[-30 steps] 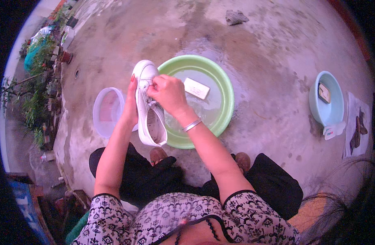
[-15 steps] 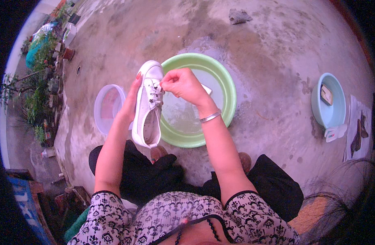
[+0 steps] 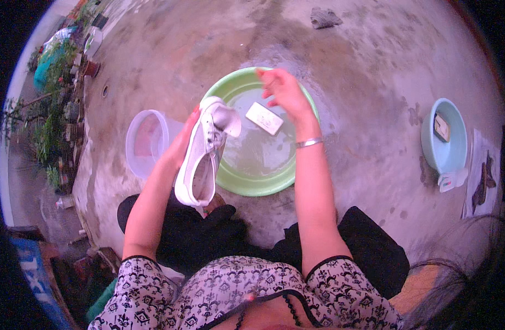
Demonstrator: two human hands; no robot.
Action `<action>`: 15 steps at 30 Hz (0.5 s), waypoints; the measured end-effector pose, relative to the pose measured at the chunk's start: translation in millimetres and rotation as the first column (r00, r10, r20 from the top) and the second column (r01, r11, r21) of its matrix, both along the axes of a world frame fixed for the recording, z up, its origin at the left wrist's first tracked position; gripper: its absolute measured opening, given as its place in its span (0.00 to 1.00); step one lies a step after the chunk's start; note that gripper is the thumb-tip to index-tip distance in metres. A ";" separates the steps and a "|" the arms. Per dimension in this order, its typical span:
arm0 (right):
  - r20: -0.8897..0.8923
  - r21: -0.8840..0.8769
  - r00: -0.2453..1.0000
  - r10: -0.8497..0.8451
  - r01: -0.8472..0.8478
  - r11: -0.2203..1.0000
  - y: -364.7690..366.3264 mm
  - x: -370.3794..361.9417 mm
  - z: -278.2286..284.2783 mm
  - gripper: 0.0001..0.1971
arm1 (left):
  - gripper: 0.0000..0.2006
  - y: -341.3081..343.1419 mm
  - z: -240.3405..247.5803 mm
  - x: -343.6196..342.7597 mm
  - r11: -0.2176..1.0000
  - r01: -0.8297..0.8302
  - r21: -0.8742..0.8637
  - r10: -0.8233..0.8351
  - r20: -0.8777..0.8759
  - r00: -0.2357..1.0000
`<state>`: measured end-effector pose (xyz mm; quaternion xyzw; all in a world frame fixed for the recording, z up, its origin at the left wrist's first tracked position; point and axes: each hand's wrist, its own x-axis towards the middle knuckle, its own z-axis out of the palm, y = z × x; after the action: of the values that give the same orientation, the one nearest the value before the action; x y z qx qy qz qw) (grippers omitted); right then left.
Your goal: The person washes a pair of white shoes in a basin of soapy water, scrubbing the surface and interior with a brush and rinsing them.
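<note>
My left hand [image 3: 185,135] grips a white lace-up sneaker [image 3: 196,170] along its left side. The toe tilts away from me and the opening faces up. A pale flap [image 3: 229,122] stands out at the front of the sneaker, near the laces. My right hand [image 3: 283,93] is apart from the sneaker, over the far right part of a green basin [image 3: 258,190]. Its fingers are partly spread and a little blurred, with nothing visible between them. A white rectangular block [image 3: 264,118] lies in the basin, between the sneaker and my right hand.
A translucent plastic tub [image 3: 132,144] stands left of the basin. To the right is a light blue basin [image 3: 459,148] holding a small block [image 3: 442,127], with papers [image 3: 486,176] beside it. A grey cloth [image 3: 325,18] lies far off; potted plants [image 3: 49,129] line the left.
My right hand has left the sneaker's laces and moved right and away, its fingers loosening. The sneaker has tipped slightly, its front flap now sticks out, and the white block is uncovered.
</note>
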<state>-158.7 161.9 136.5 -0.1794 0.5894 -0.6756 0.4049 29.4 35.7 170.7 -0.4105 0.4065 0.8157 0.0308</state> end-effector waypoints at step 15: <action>-0.079 -0.212 0.981 0.178 -0.191 0.959 -14.4 27.1 -5.5 0.06 | 0.29 7.7 4.2 -15.6 0.987 0.105 0.125 -0.102 -0.028 0.994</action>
<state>-131.6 147.5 131.0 -0.2968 0.5042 -0.6899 0.4263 13.9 43.4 174.9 -0.3771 0.3753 0.8415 0.0945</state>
